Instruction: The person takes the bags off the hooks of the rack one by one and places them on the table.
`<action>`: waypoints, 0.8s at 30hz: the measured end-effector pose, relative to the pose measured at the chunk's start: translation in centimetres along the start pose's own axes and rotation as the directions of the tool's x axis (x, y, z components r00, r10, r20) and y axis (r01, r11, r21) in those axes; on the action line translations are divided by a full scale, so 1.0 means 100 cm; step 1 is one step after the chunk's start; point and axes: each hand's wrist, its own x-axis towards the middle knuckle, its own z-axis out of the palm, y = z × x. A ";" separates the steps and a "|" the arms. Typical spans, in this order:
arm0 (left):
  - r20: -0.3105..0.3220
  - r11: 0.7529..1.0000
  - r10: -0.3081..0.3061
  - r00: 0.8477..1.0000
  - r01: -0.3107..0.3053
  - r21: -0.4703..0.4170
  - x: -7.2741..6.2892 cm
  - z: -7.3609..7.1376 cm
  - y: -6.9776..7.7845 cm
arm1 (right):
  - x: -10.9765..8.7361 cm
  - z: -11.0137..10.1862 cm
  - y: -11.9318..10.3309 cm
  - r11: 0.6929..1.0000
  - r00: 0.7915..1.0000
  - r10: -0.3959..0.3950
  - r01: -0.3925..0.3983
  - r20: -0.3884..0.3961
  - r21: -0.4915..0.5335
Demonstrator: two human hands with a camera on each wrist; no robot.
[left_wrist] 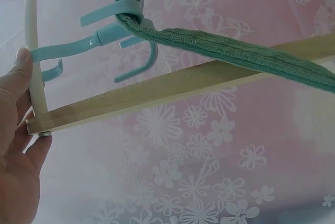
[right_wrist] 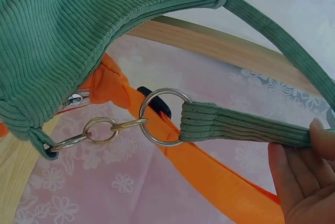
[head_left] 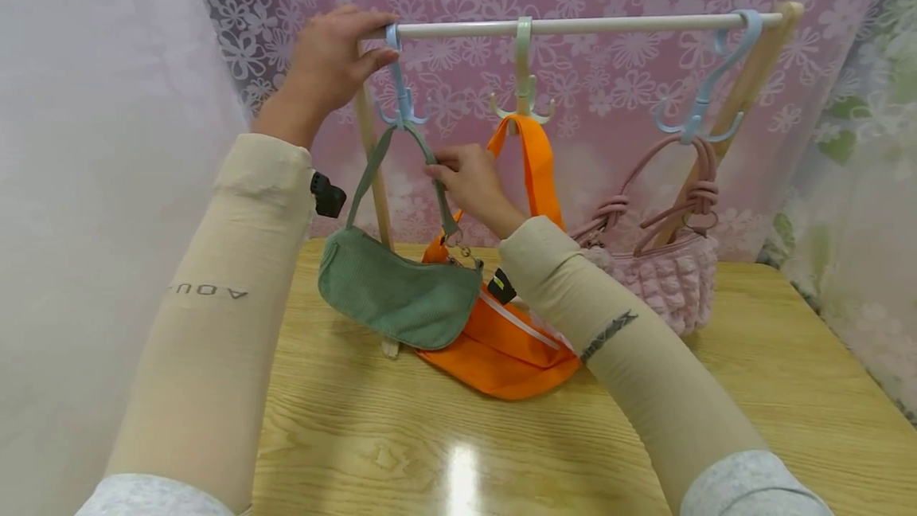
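A green corduroy handbag [head_left: 401, 289] hangs by its strap from a light-blue hook hanger [head_left: 403, 90] on a white rod [head_left: 458, 28]. My left hand [head_left: 337, 58] grips the rod's left end, its fingertips right at the hanger's top bend. In the left wrist view, the strap [left_wrist: 209, 46] loops over one prong of the hanger. My right hand [head_left: 469, 181] pinches the strap's right side between thumb and fingers. The right wrist view shows this strap end [right_wrist: 235, 124] joined to the bag by a metal ring [right_wrist: 144, 110] and chain links.
An orange waist bag [head_left: 501, 357] hangs behind the green one from a pale-green hanger [head_left: 524, 78]. At the right, a pink quilted bag [head_left: 673, 277] hangs from another blue hanger [head_left: 705, 94]. Wooden legs [head_left: 774, 62] hold the rod above a wooden table [head_left: 344, 428].
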 end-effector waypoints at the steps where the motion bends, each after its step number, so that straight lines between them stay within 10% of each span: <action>1: -0.002 1.000 0.003 1.000 -0.003 -0.002 0.000 0.000 0.000 | 0.000 0.000 0.000 1.000 1.000 0.008 -0.008 -0.002 0.000; 24: 0.007 0.999 -0.031 0.999 0.031 -0.010 0.000 0.002 0.000 | -0.005 0.009 0.007 0.999 0.999 0.028 -0.029 -0.047 -0.032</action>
